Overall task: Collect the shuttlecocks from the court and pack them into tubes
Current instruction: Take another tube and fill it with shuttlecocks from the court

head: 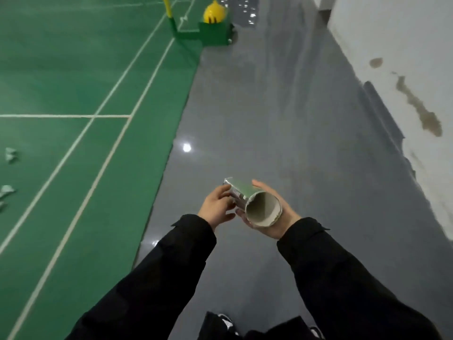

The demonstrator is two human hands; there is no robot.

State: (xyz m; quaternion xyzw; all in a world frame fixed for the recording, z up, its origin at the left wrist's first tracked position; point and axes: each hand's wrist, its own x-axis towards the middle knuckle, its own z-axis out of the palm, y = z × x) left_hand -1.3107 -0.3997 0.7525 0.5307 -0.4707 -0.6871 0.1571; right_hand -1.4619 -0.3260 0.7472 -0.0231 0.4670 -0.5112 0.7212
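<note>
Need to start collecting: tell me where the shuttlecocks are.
In the head view, the shuttlecocks lie on the green court at the far left edge, well left of the tube held in both hands.

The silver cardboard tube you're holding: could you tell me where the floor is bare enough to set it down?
The glossy grey floor ahead is bare, between the green court mat's edge and the stained white wall, up to the green net-post base. It is crowded at the mat's left edge, where white shuttlecocks lie. Both the left hand and right hand hold the silver cardboard tube.
</note>
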